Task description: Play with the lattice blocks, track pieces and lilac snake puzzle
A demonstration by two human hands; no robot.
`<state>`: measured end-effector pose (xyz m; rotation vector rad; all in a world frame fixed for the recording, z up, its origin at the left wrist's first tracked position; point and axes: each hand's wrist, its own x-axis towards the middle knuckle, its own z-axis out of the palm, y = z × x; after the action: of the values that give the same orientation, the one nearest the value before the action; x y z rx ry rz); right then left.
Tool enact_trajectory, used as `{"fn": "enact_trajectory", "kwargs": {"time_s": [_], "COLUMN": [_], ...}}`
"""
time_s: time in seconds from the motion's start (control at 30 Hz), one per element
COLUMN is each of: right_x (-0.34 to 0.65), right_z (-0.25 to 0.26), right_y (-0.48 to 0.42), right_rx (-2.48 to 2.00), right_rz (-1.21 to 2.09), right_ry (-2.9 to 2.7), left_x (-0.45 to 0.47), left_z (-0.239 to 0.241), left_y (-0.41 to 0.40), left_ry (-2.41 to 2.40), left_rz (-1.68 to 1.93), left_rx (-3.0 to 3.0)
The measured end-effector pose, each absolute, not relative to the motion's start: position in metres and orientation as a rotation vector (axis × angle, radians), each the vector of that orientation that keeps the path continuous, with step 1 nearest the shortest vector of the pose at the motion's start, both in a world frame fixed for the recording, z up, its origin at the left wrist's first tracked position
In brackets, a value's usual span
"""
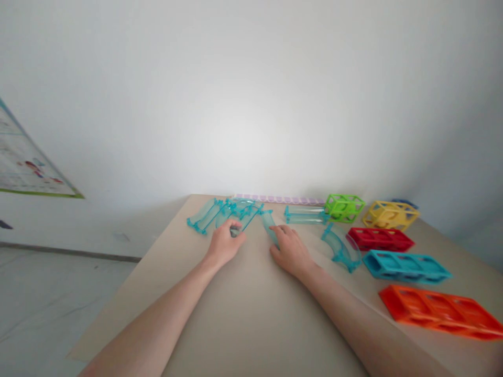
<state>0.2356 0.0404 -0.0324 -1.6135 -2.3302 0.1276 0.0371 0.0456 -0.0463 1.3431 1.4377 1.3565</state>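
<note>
My left hand (225, 244) is closed, thumb and fingers curled around the near end of a clear blue track piece (251, 219). Part of that piece is hidden by my fingers. With its fingers closed along one side, my right hand (291, 250) grips a second clear track piece (268, 220), which slants away from me. Several more see-through blue track pieces (204, 215) lie bunched beyond my left hand, some overlapping. To the right of my right hand rest a straight clear track (306, 214) and a curved clear track (341, 248).
On the table's right side stand a green frame block (344, 208), a yellow one (390, 214), a red block (379, 239), a teal block (406, 266) and an orange block (440, 310). A patterned purple strip (281, 199) runs along the wall. The table's edge drops off at left.
</note>
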Motion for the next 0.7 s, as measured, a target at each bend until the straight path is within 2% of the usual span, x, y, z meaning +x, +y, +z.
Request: {"fn": "enact_trajectory", "kwargs": {"time_s": [0.3,0.57,0.63,0.7], "right_x": [0.233,0.230,0.230,0.231], "right_z": [-0.038,-0.058,-0.059,-0.057], "right_y": [0.043,0.050,0.051,0.050], "right_rx": [-1.422,-1.136,-1.216,-1.333], "right_rz": [0.409,0.981,0.961,0.809], "right_ry": [-1.976,-1.497,-1.536,-1.637], "left_x": [0.037,0.037,0.036,0.033], "left_z": [-0.035,-0.027,-0.026,-0.023], "left_y": [0.049,0.045,0.044,0.043], "left_ry": [1.137,0.843,0.765,0.707], "left_rz": [1.385,1.293,1.310,1.382], "left_rx": [0.783,0.597,0.587,0.599]}}
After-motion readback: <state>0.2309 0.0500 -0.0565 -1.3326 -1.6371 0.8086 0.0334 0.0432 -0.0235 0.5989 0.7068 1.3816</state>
